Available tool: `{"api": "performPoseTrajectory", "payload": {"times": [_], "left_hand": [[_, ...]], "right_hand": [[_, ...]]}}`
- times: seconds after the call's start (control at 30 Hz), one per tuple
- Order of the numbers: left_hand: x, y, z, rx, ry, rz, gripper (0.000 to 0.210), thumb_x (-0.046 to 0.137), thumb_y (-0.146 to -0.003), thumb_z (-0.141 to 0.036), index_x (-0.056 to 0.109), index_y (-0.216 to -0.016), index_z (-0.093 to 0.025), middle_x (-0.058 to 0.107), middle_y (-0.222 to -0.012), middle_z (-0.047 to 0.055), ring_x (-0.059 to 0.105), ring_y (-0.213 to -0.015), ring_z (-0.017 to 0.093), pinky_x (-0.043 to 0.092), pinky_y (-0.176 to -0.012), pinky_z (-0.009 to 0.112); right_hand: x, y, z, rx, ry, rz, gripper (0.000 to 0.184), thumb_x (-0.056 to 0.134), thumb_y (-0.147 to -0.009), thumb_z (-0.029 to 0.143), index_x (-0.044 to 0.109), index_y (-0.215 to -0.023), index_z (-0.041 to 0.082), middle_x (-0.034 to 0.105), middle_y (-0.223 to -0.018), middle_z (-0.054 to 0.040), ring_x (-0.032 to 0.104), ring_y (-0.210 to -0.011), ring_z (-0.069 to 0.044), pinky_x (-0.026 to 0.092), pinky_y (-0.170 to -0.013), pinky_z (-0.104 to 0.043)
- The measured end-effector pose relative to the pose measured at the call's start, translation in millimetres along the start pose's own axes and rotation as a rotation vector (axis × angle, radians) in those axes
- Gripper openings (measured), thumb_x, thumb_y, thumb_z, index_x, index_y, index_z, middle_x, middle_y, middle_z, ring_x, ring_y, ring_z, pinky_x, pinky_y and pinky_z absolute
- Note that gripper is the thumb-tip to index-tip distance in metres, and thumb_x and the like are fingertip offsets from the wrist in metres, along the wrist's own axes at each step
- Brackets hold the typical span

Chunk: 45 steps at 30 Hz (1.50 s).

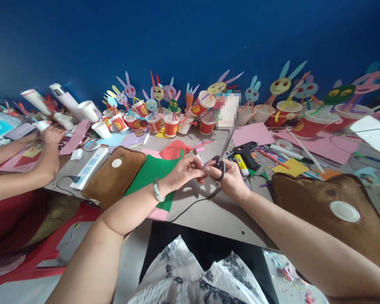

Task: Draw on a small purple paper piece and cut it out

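Over the table's front part, my two hands meet at the fingertips. My right hand [232, 179] is closed round the dark handles of a pair of scissors [222, 162], whose blades point up and away from me. My left hand [188, 172], with a bangle [158, 190] at the wrist, is closed in a pinch. A small purple piece [204, 165] shows at its fingertips; most of it is hidden by the fingers. Beneath the left hand lies a green paper sheet [148, 173]. A black glue gun [247, 154] and a yellow glue stick [241, 164] lie just beyond my right hand.
Paper cups [171, 126] with paper rabbit figures line the back by the blue wall. Brown plush pads [114, 179] lie on both sides. A power strip [90, 168] is at left, and a black cable [193, 204] crosses the table. Another person's hands [52, 135] work at far left.
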<state>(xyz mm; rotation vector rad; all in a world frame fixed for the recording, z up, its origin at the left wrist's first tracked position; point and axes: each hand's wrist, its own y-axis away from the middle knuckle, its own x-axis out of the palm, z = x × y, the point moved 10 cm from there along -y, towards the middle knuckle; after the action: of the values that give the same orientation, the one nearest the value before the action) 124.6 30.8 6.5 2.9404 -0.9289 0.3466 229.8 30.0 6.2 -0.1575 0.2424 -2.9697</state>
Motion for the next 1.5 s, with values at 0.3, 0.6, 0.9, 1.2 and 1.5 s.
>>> {"api": "performPoseTrajectory", "payload": {"times": [0.3,0.6,0.9,1.2,1.5], "left_hand": [[-1.4,0.5,-1.2,0.005,-0.074,-0.032,0.048,0.084,-0.07,-0.043,0.045,-0.083,-0.018,0.061,-0.064,-0.004,0.065,-0.058,0.012,0.049,-0.058,0.023],[-3.0,1.5,-4.1,0.016,-0.1,-0.054,0.048,0.082,-0.073,-0.042,0.046,-0.094,-0.018,0.059,-0.073,-0.004,0.065,-0.06,0.011,0.05,-0.06,0.024],[-8.9,0.0,-8.2,0.063,-0.123,-0.098,0.044,0.079,-0.076,-0.048,0.049,-0.084,-0.017,0.062,-0.064,-0.003,0.065,-0.058,0.011,0.048,-0.059,0.022],[-33.2,-5.3,0.4,0.008,0.103,-0.242,0.042,0.086,-0.065,-0.043,0.055,-0.072,-0.015,0.057,-0.062,-0.006,0.048,-0.05,0.003,0.037,-0.051,0.02],[-23.4,-4.4,3.4,-0.01,0.101,-0.179,0.038,0.086,-0.065,-0.041,0.061,-0.071,-0.013,0.058,-0.061,-0.005,0.049,-0.052,0.004,0.039,-0.054,0.02]], "right_hand": [[-0.7,1.2,-0.9,0.044,0.017,-0.032,0.033,0.082,-0.071,0.049,0.07,-0.073,0.018,0.058,-0.054,0.002,0.047,-0.049,-0.011,0.037,-0.049,-0.026],[-0.7,0.8,0.2,0.03,0.021,-0.033,0.027,0.082,-0.073,0.042,0.07,-0.072,0.018,0.059,-0.055,0.0021,0.045,-0.05,-0.01,0.036,-0.05,-0.026],[0.9,-0.2,6.2,0.03,0.025,-0.046,0.031,0.083,-0.07,0.046,0.069,-0.068,0.018,0.056,-0.054,0.0017,0.042,-0.049,-0.01,0.036,-0.048,-0.026],[-0.8,1.7,7.1,0.02,0.125,-0.097,0.038,0.086,-0.064,0.051,0.071,-0.073,0.018,0.063,-0.064,-0.0006,0.05,-0.058,-0.013,0.042,-0.055,-0.027],[2.0,0.8,-0.8,0.035,0.106,-0.038,0.032,0.083,-0.07,0.047,0.07,-0.07,0.017,0.055,-0.057,0.0025,0.044,-0.053,-0.01,0.035,-0.051,-0.026]]}}
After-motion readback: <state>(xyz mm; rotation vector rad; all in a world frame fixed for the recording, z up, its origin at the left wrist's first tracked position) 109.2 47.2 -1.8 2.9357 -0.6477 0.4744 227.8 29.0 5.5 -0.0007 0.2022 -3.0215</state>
